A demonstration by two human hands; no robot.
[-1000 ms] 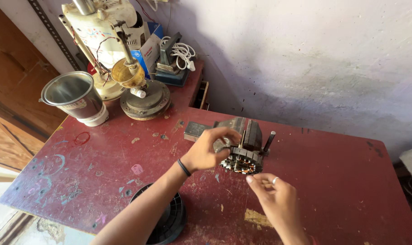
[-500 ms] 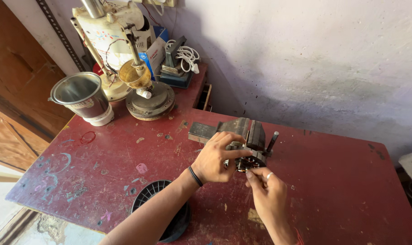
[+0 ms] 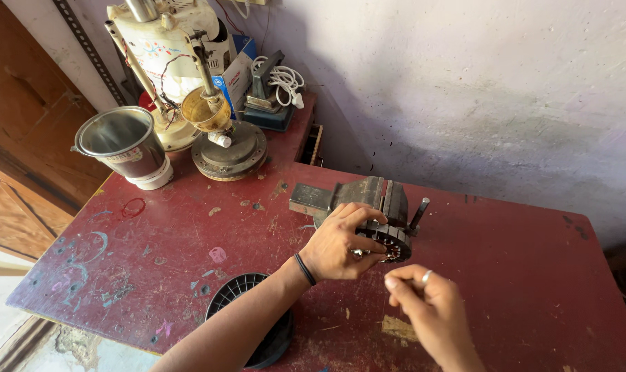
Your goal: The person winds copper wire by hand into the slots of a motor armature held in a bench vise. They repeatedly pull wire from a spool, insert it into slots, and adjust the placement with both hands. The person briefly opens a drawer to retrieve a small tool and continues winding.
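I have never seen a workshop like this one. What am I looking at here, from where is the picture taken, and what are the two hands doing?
The picture comes from a camera worn on the person's head, looking down at their own bare hands over a worn red table.

A small grey bench vise stands on the table. In front of it sits a round dark metal part wound with copper wire, most likely a motor stator. The left hand grips this part. The right hand hovers beside it with fingers pinched; whether it holds something thin I cannot tell.

At the near edge lies a black ribbed fan cover. Farther back stand a metal cup, a white machine with a round base, and a white coiled cable.
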